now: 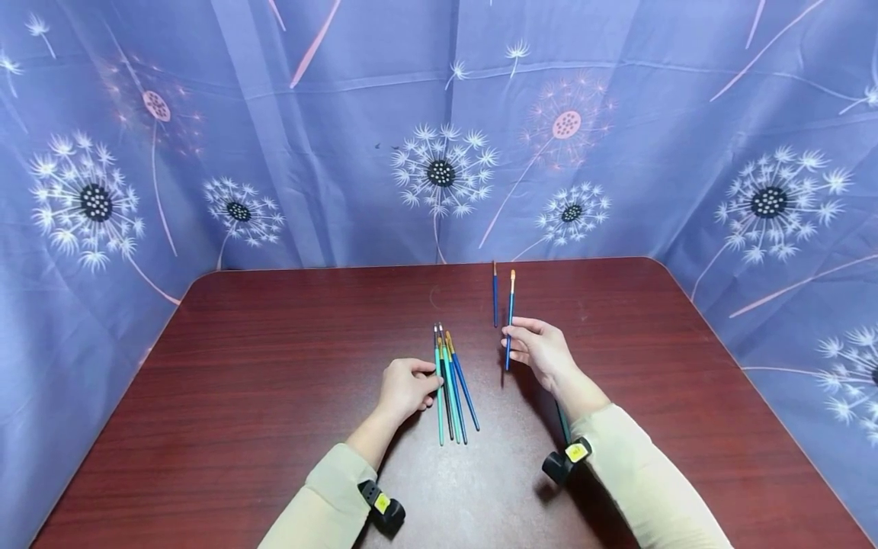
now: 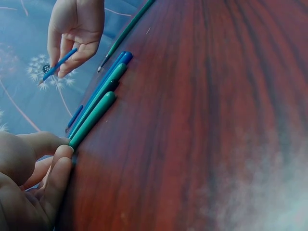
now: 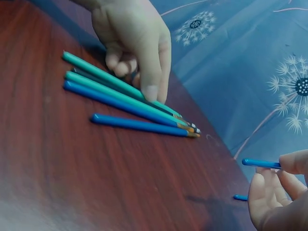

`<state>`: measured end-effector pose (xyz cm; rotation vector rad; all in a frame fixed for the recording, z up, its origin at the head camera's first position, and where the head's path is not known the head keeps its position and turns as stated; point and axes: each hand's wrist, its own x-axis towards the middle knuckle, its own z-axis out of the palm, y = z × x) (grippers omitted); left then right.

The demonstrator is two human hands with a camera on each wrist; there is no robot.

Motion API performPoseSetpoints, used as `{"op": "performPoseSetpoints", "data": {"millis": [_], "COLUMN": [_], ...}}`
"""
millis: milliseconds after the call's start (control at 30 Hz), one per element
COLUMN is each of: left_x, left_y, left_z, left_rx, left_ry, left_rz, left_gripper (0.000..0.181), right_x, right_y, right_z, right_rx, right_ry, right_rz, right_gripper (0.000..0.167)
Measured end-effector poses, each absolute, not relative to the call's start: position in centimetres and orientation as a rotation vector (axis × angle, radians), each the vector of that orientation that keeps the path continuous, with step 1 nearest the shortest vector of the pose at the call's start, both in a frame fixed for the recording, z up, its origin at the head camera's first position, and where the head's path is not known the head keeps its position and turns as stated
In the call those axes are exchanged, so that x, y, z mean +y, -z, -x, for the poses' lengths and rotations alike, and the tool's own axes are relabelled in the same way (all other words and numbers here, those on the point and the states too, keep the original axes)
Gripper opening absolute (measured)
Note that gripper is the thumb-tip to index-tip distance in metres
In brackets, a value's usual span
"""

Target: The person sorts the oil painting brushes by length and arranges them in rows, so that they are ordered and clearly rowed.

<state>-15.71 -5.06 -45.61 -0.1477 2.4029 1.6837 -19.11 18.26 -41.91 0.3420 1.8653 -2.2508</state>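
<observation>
My right hand (image 1: 542, 352) pinches a blue paintbrush (image 1: 511, 305) between thumb and fingers, bristles pointing away from me; it is raised off the table, with a shadow below. On the left, my left hand (image 1: 405, 387) pinches a light green paintbrush (image 1: 440, 419) at the left side of a group of brushes. Beside that one lie a black brush (image 1: 450, 415), another green one, and blue brushes (image 1: 468, 393), their bristle ends bunched together and their handles fanning toward me. The right wrist view shows the left thumb and finger on the green brush (image 3: 103, 76) near its bristle end.
Another blue paintbrush (image 1: 495, 301) lies near the back edge of the dark red wooden table (image 1: 274, 343). A dark green brush (image 2: 127, 31) lies on the right, partly hidden under the right wrist in the head view. A blue dandelion-patterned curtain (image 1: 343, 152) hangs behind and around the table.
</observation>
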Motion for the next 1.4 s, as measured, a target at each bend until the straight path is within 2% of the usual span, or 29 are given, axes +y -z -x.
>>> {"op": "performPoseSetpoints", "data": {"millis": [667,1400], "left_x": [-5.1,-5.1], "left_y": [45.8,45.8], "left_z": [15.7,15.8], "left_rx": [2.424,2.404], "left_ry": [-1.676,-1.699], "left_rz": [0.141,0.144], "left_gripper": [0.028,0.028], "right_x": [19.9,20.3], "right_y": [42.0,42.5], "right_z": [23.1,26.7], "right_rx": [1.938,2.302], "right_ry": [2.168,1.885], "right_rz": [-0.322,-0.376], "right_gripper": [0.050,0.037]}}
